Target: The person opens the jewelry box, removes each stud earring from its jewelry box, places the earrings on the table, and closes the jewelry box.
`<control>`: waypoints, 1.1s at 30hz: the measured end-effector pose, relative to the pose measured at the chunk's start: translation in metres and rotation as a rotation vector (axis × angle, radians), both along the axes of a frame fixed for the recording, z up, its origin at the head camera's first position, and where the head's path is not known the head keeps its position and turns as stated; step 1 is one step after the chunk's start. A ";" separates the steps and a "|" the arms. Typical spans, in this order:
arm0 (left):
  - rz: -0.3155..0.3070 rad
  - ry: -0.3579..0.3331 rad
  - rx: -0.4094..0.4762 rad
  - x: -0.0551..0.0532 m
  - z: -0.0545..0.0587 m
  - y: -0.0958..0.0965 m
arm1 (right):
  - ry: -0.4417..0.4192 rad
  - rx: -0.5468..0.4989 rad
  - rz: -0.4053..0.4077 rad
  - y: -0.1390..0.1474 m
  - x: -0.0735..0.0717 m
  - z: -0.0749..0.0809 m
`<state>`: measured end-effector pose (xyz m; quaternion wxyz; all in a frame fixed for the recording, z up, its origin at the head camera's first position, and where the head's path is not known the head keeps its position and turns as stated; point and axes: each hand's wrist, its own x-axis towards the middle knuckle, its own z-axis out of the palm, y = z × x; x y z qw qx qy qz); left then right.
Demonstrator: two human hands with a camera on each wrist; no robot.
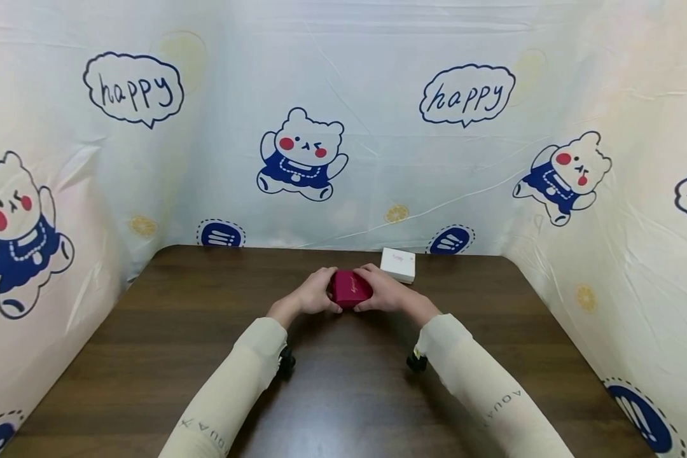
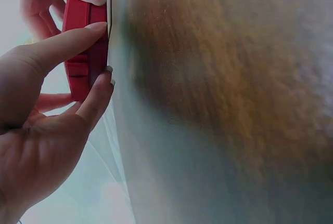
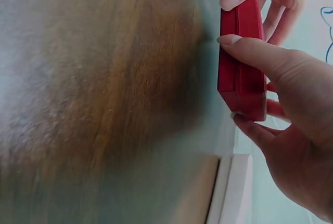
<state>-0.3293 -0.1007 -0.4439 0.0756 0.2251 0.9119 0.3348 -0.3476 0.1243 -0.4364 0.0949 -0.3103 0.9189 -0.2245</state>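
Note:
Both hands grip a small red gift box (image 1: 349, 286) low over the table, near its far side. Gold script runs across the lid, and a seam shows along the box's side (image 3: 243, 81) in the right wrist view. My left hand (image 1: 315, 292) holds the left end, thumb on the near face and fingers round the far side. From the right end, my right hand (image 1: 383, 291) grips it the same way, its thumb (image 3: 244, 47) flat along the near side. A ribbon-like strip (image 2: 79, 69) shows on the box in the left wrist view.
A white box (image 1: 397, 263) with faint pink writing sits just behind my right hand at the table's back edge. The dark wooden table (image 1: 343, 388) stretches toward me. A printed curtain (image 1: 372, 172) hangs round the back and both sides.

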 end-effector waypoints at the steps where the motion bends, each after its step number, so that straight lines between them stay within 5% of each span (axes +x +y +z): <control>1: -0.005 -0.006 0.009 0.002 0.000 0.000 | 0.005 0.003 0.004 0.001 0.002 0.001; 15: -0.100 -0.131 0.124 0.026 -0.002 0.002 | 0.022 0.016 0.031 0.012 0.034 0.004; 33: -0.155 -0.074 0.033 0.045 -0.011 0.004 | -0.002 0.062 0.035 0.018 0.062 0.001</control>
